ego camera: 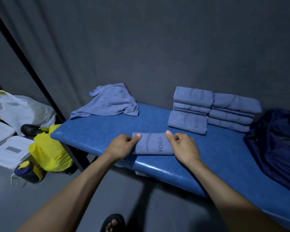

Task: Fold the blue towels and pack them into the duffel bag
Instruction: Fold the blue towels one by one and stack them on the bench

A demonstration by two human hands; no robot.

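We grip folded towel [155, 144] at counter [97, 131] front edge: left hand [124, 145], right hand [182, 146], fingers clamped on ends. Keep edges square, lift level, set on stacks [211, 109]; duffel bag [274, 144] open at right.

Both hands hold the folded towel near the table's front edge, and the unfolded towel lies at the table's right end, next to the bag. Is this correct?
Not quite. In the head view the unfolded towel lies at the table's left end, far from the bag. The left hand and right hand do hold the folded towel.

Dim bluish light; glare on bench [159, 168] edge; wide-angle edge warp.
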